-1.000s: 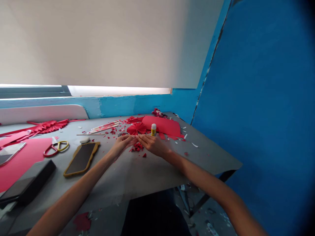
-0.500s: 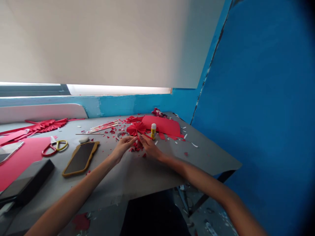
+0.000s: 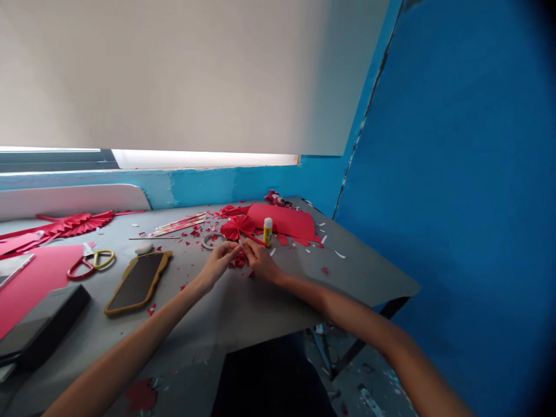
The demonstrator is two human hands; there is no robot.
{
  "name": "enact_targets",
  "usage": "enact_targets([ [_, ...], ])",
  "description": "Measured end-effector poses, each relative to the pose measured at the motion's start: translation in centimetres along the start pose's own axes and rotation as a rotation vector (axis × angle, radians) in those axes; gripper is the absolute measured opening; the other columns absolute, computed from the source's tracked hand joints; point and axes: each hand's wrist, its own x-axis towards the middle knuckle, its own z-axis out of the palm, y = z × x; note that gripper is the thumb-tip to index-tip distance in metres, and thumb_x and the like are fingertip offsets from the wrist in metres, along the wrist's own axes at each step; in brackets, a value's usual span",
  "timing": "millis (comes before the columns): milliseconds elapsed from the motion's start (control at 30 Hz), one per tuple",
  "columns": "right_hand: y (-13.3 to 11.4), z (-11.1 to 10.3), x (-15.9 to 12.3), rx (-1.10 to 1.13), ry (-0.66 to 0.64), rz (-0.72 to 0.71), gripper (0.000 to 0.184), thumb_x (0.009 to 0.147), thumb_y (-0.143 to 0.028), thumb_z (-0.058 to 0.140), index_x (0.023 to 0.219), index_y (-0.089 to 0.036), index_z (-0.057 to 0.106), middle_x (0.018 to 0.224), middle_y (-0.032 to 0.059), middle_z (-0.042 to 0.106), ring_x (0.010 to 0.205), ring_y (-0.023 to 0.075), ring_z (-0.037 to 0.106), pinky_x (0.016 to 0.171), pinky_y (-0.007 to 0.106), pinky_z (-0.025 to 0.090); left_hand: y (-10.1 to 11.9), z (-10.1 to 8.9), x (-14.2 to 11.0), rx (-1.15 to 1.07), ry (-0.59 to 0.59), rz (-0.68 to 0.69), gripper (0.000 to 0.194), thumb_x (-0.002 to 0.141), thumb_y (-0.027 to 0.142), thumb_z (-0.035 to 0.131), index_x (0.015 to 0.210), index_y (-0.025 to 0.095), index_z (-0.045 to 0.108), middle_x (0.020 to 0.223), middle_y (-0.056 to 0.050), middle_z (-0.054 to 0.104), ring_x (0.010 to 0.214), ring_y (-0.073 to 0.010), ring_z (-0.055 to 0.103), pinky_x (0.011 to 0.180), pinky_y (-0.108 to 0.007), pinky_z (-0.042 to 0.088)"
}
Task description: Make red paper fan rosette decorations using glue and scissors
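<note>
Working low over the grey table (image 3: pixel 282 301), we have our left hand (image 3: pixel 220 259) and right hand (image 3: pixel 262 259) fingertip to fingertip, or nearly so, at the near end of a red paper fan (image 3: pixel 237 226), which sits at twelve o'clock from them. Our fingers curl in close; we cannot tell what they pinch. From our hands, a glue stick (image 3: pixel 268 231) stands at two o'clock, a roll of tape (image 3: pixel 205 242) lies at ten and scissors (image 3: pixel 92 264) at nine.

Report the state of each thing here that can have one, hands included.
Left hand: fingers bent, grip unclear
Right hand: fingers bent, grip unclear
Pleated red paper: fanned out
Glue stick: upright, apparently capped
Scissors: handles apart
Yellow-cased phone: lying flat, screen dark
Grey ring: lying flat
</note>
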Motion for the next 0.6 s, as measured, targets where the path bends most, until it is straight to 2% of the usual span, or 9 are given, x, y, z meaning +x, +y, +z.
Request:
enact_targets([
  [167, -0.2, 0.0, 0.4, 0.009, -0.024, 0.01, 0.03, 0.097, -0.034, 0.034, 0.073, -0.02, 0.044, 0.065, -0.0028, 0.046, 0.061, 0.0121, 0.045, 0.057, 0.023, 0.036, -0.8, -0.3, 0.5, 0.022, 0.025, 0.044, 0.038, 0.071, 0.05, 0.071, 0.078, 0.015, 0.061, 0.067, -0.001, 0.061, 0.061, -0.0123, 0.055, 0.058, -0.022, 0.042],
  [300, 0.0, 0.1, 1.3, -0.136, -0.014, -0.004, 0.022, 0.096, -0.025, 0.037, 0.077, -0.019, 0.047, 0.068, -0.0016, 0.051, 0.064, 0.0126, 0.05, 0.059, 0.023, 0.036, -1.9, -0.9, 1.0, 0.131, 0.057, 0.11, 0.035, 0.073, 0.049, 0.069, 0.077, 0.015, 0.061, 0.067, 0.0, 0.06, 0.06, -0.012, 0.054, 0.055, -0.021, 0.041],
  [367, 0.3, -0.4, 2.3, -0.276, -0.15, -0.067, 0.016, 0.091, -0.014, 0.042, 0.077, -0.018, 0.051, 0.07, -0.0007, 0.056, 0.066, 0.0125, 0.052, 0.06, 0.022, 0.037, -2.3, -1.2, 1.1, 0.152, 0.029, 0.104, 0.035, 0.072, 0.048, 0.07, 0.08, 0.016, 0.062, 0.07, -0.001, 0.061, 0.06, -0.0127, 0.056, 0.055, -0.021, 0.043],
  [467, 0.9, -1.6, 4.6, -0.471, -0.475, -0.181, 0.016, 0.084, -0.008, 0.051, 0.073, -0.017, 0.055, 0.068, -0.0011, 0.059, 0.062, 0.0115, 0.054, 0.056, 0.021, 0.038, -2.9, -1.6, 1.3, 0.127, -0.031, 0.016, 0.038, 0.066, 0.048, 0.074, 0.081, 0.016, 0.062, 0.072, -0.002, 0.063, 0.059, -0.0133, 0.058, 0.054, -0.022, 0.045],
  [533, 0.9, -1.9, 6.6, -0.493, -0.549, -0.202, 0.019, 0.082, -0.008, 0.057, 0.066, -0.018, 0.057, 0.06, -0.0032, 0.058, 0.055, 0.0095, 0.053, 0.052, 0.019, 0.04, -3.0, -1.9, 1.6, 0.077, -0.031, -0.045, 0.038, 0.063, 0.047, 0.076, 0.078, 0.015, 0.062, 0.072, -0.002, 0.064, 0.059, -0.0136, 0.059, 0.054, -0.023, 0.047],
  [600, 0.2, -1.0, 8.7, -0.521, -0.513, -0.223, 0.021, 0.083, -0.012, 0.059, 0.063, -0.017, 0.057, 0.059, -0.0021, 0.059, 0.054, 0.0096, 0.053, 0.054, 0.019, 0.043, -3.0, -2.2, 1.9, 0.008, 0.013, -0.072, 0.035, 0.063, 0.042, 0.077, 0.077, 0.015, 0.062, 0.073, -0.002, 0.066, 0.062, -0.0145, 0.062, 0.057, -0.024, 0.049],
])
